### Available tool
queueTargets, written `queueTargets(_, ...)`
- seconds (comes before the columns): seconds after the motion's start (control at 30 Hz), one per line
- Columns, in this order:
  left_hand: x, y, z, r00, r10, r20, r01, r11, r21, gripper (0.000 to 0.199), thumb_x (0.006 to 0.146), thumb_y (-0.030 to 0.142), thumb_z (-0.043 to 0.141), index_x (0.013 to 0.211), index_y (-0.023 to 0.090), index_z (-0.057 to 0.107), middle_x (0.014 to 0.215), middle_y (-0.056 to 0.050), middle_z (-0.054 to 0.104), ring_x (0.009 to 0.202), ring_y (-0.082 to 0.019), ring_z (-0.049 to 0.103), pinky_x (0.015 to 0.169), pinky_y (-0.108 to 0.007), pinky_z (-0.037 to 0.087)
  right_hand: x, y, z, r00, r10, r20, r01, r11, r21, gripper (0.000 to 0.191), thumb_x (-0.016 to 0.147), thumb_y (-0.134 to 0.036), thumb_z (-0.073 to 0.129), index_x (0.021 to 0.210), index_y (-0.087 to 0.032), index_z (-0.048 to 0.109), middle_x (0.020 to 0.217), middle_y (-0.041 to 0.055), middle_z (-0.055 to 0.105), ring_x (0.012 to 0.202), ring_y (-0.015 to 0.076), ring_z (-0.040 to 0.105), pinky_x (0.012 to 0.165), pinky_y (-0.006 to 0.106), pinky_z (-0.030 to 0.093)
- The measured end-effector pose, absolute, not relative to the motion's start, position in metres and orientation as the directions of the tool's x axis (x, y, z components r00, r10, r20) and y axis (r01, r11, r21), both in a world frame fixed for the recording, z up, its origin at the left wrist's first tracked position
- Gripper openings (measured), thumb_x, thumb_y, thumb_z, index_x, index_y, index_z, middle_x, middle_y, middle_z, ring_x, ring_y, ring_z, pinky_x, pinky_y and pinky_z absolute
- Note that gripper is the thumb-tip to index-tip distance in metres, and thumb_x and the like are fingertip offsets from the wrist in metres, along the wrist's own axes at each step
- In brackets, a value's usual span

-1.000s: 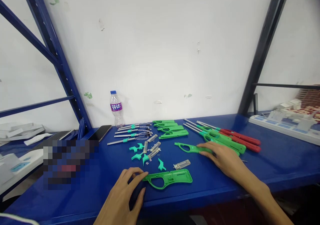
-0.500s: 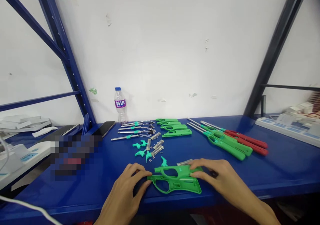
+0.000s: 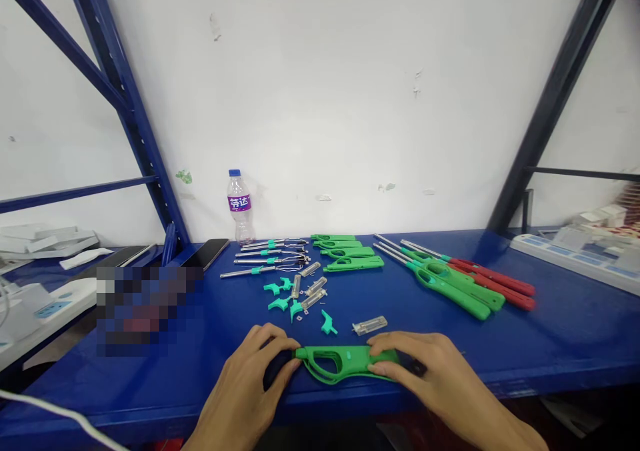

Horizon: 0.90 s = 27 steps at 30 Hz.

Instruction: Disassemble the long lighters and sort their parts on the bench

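Observation:
Near the table's front edge, a green lighter casing (image 3: 345,363) lies between my hands, one half over the other with a thin rim of the lower half showing below. My left hand (image 3: 255,377) pinches its narrow nose end. Around the wide handle end, my right hand (image 3: 425,371) is closed, thumb and fingertips on the upper half. Just beyond it lie a clear fuel tank (image 3: 370,325) and a turquoise trigger (image 3: 328,323). More turquoise triggers (image 3: 279,303) and clear fuel tanks (image 3: 314,298) are scattered farther left.
Metal lighter tubes with wires (image 3: 270,261) lie at the back beside several green casings (image 3: 353,263). Assembled green lighters (image 3: 455,291) and red lighters (image 3: 505,291) are on the right. A bottle (image 3: 241,207), a phone (image 3: 209,254) and power strips (image 3: 575,264) stand around the blue table (image 3: 200,377).
The upper casing half has come down over the lower one, covering its open inside. My right hand has shifted slightly with it, leaving the clear tank behind it more exposed.

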State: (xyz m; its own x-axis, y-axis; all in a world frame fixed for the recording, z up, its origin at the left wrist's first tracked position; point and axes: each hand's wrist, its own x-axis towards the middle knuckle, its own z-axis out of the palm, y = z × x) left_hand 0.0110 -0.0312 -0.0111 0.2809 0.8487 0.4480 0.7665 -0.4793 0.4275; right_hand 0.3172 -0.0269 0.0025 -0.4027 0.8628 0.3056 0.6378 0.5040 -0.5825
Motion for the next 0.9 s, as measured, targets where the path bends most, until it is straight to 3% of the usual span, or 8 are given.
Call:
queueTargets(0.3, 0.0088, -0.0298, -0.0156, 0.272, 0.863, 0.426, 0.764, -0.463, 0.450, 0.015, 0.099, 0.040, 0.058, 0.106, 0.036, 0.071, 0.106, -0.001, 0.070, 0.096, -0.020, 0.070, 0.091, -0.036, 0.060, 0.3164, -0.0328, 0.0099, -0.418, 0.874, 0.249, 0.667, 0.481, -0.569, 0.018, 0.095, -0.047, 0.073, 0.110, -0.037, 0.072, 0.117, -0.0043, 0.074, 0.106, 0.0257, 0.070, 0.090, 0.030, 0.054)
queueTargets(0.53, 0.0084, -0.0299, -0.0175, 0.273, 0.851, 0.449, 0.752, -0.480, 0.452, 0.014, 0.099, 0.041, 0.059, 0.101, 0.037, 0.071, 0.101, 0.001, 0.071, 0.093, -0.020, 0.070, 0.081, -0.032, 0.061, 0.3152, -0.0314, 0.0096, -0.441, 0.864, 0.243, 0.679, 0.498, -0.539, 0.023, 0.095, -0.041, 0.075, 0.117, -0.039, 0.070, 0.119, -0.0047, 0.072, 0.103, 0.0235, 0.071, 0.088, 0.028, 0.055)
queueTargets(0.77, 0.0075, -0.0302, -0.0181, 0.290, 0.822, 0.490, 0.747, -0.515, 0.421, 0.015, 0.100, 0.042, 0.057, 0.103, 0.036, 0.071, 0.100, 0.000, 0.072, 0.091, -0.020, 0.070, 0.078, -0.029, 0.061, 0.3160, -0.0314, 0.0096, -0.509, 0.823, 0.252, 0.703, 0.566, -0.430, 0.030, 0.100, -0.044, 0.066, 0.130, -0.039, 0.066, 0.128, 0.0007, 0.067, 0.109, 0.0263, 0.069, 0.091, 0.032, 0.056)
queueTargets(0.9, 0.0072, -0.0344, -0.0202, 0.341, 0.757, 0.558, 0.715, -0.594, 0.369, 0.013, 0.102, 0.037, 0.056, 0.105, 0.033, 0.069, 0.097, 0.000, 0.071, 0.087, -0.017, 0.071, 0.081, -0.027, 0.061, 0.3159, -0.0340, 0.0047, -0.543, 0.798, 0.260, 0.723, 0.602, -0.339, 0.033, 0.105, -0.032, 0.058, 0.137, -0.037, 0.061, 0.129, 0.0021, 0.067, 0.102, 0.0250, 0.072, 0.080, 0.030, 0.059)
